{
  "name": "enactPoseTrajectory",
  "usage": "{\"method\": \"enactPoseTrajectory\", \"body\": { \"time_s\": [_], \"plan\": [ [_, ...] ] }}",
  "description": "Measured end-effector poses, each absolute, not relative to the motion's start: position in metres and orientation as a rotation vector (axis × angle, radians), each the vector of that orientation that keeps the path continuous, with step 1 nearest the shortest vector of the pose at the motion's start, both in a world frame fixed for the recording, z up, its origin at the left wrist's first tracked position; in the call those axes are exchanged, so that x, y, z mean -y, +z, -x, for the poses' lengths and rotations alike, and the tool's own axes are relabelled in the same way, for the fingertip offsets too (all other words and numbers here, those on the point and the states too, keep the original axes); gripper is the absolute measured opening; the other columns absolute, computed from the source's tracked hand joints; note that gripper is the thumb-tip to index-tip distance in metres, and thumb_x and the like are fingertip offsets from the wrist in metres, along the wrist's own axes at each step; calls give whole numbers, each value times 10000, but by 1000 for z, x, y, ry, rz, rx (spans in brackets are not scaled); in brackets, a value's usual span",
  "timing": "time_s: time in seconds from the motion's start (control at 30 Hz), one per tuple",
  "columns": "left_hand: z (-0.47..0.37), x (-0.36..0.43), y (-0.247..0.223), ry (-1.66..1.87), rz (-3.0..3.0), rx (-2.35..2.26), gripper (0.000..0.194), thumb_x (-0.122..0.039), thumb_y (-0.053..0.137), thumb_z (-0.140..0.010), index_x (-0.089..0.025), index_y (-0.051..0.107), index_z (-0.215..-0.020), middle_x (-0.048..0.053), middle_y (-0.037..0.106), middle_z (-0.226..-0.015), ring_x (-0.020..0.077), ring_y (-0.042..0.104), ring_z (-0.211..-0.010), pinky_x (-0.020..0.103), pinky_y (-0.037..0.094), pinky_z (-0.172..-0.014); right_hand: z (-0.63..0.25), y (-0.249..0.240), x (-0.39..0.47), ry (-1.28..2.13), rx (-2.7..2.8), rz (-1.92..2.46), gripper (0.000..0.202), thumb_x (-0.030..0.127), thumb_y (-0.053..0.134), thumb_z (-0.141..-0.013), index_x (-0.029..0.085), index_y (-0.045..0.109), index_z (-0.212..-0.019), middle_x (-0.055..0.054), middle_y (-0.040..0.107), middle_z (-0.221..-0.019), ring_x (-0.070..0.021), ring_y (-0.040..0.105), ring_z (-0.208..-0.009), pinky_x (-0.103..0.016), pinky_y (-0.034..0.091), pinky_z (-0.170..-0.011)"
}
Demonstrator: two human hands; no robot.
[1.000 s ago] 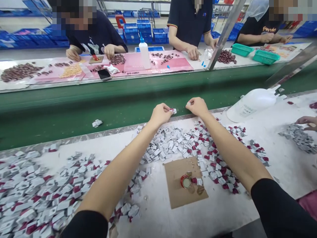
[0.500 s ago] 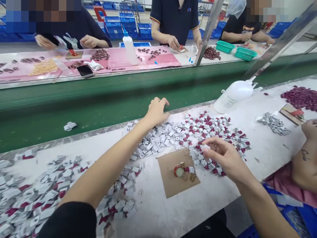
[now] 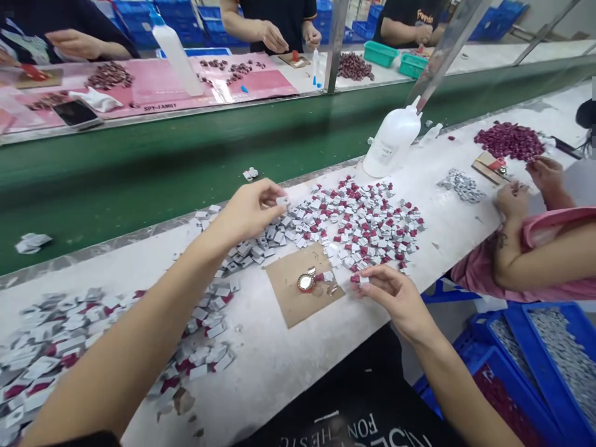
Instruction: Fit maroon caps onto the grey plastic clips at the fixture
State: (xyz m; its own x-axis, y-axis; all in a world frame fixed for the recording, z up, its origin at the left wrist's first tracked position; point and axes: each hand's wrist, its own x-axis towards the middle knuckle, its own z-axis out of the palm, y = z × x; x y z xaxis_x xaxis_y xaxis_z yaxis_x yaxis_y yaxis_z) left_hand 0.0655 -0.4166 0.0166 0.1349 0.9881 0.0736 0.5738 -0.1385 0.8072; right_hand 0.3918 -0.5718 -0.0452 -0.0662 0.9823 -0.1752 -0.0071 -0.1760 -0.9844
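Note:
My left hand (image 3: 257,206) pinches a small light-grey piece (image 3: 282,200) above the far edge of the pile of grey and maroon pieces (image 3: 358,217). Between thumb and fingertips, my right hand (image 3: 388,295) grips a small grey-and-maroon piece (image 3: 357,279) near the pile's front edge. A square of brown cardboard (image 3: 291,307) lies between my hands. On it rests a small round red-rimmed container (image 3: 306,281) with a shiny top, and a grey-and-maroon piece (image 3: 325,277) sits beside it.
A white squeeze bottle (image 3: 391,144) stands behind the pile. Another heap of pieces (image 3: 56,341) spreads at the left. Beyond the table edge runs a green belt (image 3: 153,167). At right, a co-worker's hands (image 3: 516,198) work near a maroon heap (image 3: 510,139); blue crates (image 3: 526,335) sit below.
The camera view has swung to the right. My left hand has closed on a grey piece. My right hand has drawn back toward me and holds a grey-and-maroon piece.

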Motion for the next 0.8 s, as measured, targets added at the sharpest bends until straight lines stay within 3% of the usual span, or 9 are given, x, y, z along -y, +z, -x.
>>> {"method": "enactPoseTrajectory", "body": {
  "time_s": [0.1,0.2,0.33,0.47,0.63,0.8],
  "plan": [
    [-58,468,22,848,-1506,-1458,386,-451,945,-743,-262,736,-1006,101,825,-1039,313,775,-1019,454,650,-931,-393,-45,571,1479,1159,1335,386,530,976,-900,256,871,-1150,-80,887,-960,-292,895,-936,-444,745,-938],
    [-55,518,20,820,-1303,-1509,424,-458,1004,-696,-259,749,-972,92,830,-1035,309,790,-1002,457,669,-937,-394,-45,568,1501,1171,1339,366,540,973,-895,254,887,-1107,-101,903,-1037,-304,901,-930,-440,757,-906],
    [-58,572,7,781,-1072,-1446,361,-487,981,-805,-265,825,-1043,115,856,-1147,320,820,-1098,471,680,-1008,-390,-46,566,1340,1291,1374,260,490,938,-931,278,914,-1079,-87,905,-1013,-297,894,-937,-402,764,-844],
    [-74,607,-7,818,-900,-1360,281,-487,902,-926,-254,843,-1072,109,861,-1081,289,834,-1024,445,686,-979,-372,-46,567,1270,1380,1301,212,374,897,-964,315,934,-1164,-71,916,-1121,-281,895,-1019,-393,769,-903],
    [-95,624,-24,947,-1225,-1594,65,-318,780,-973,-269,806,-1006,65,849,-1082,273,800,-1023,441,659,-946,-346,-43,563,1238,1512,1145,182,265,842,-1001,320,919,-1156,-51,868,-1133,-210,873,-976,-312,761,-866],
    [-103,628,-41,945,-1557,-1783,186,-201,652,-1010,-274,773,-1131,6,780,-932,211,714,-794,358,613,-753,-336,-45,561,1164,1606,1131,180,230,797,-1034,288,891,-1175,-65,834,-1117,-208,860,-982,-314,759,-867]
  ]
}}
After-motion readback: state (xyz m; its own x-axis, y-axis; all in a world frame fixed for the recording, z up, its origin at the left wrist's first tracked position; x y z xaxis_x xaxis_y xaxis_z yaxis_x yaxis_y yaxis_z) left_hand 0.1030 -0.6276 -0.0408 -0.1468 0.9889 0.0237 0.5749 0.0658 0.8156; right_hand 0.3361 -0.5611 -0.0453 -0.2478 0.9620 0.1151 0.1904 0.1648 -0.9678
